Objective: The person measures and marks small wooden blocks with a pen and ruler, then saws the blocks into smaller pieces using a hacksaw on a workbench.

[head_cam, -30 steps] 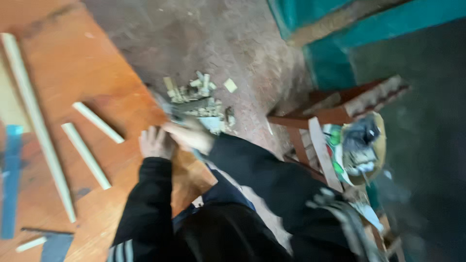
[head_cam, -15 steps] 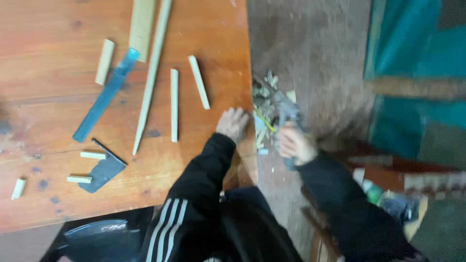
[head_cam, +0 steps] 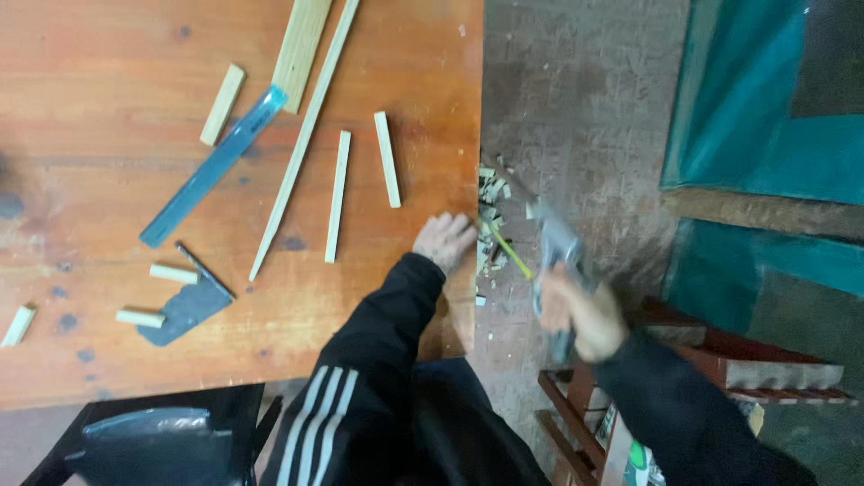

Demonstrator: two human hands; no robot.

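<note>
Left hand (head_cam: 444,241) flat and released, palm down at the right edge of the orange wooden worktop (head_cam: 90,180), fingertips almost at the lip. Right hand (head_cam: 580,315) off the worktop, out over the floor (head_cam: 576,108), clenched round a grey hand tool (head_cam: 556,252); blurred by motion, so kind of tool hard to make out, and lower end hidden behind the fist.

Heap of pale wood chips (head_cam: 490,216) on the floor just beside the worktop edge, between the two hands, with a thin yellow-green stick (head_cam: 511,254) slanting among them.

On the worktop, just left of the left hand: two short wooden sticks (head_cam: 337,193), side by side but apart, nearly upright in the picture. Beside them a long thin strip (head_cam: 301,144), slanted, upper end cut off by the top of the frame, as with the wider batten (head_cam: 301,45). Blue ruler (head_cam: 211,166) lying diagonally, upper tip touching the batten. Further left, a dark flat metal piece (head_cam: 184,306) with small offcuts (head_cam: 171,273) near it.

Open wood between the left hand and the near edge of the worktop, partly covered by the black striped sleeve (head_cam: 360,360). Bare floor beyond the chips, closed off at right by a teal panel (head_cam: 738,99). Red wooden rack (head_cam: 720,360) just below the right hand, its contents largely hidden by the arm.
</note>
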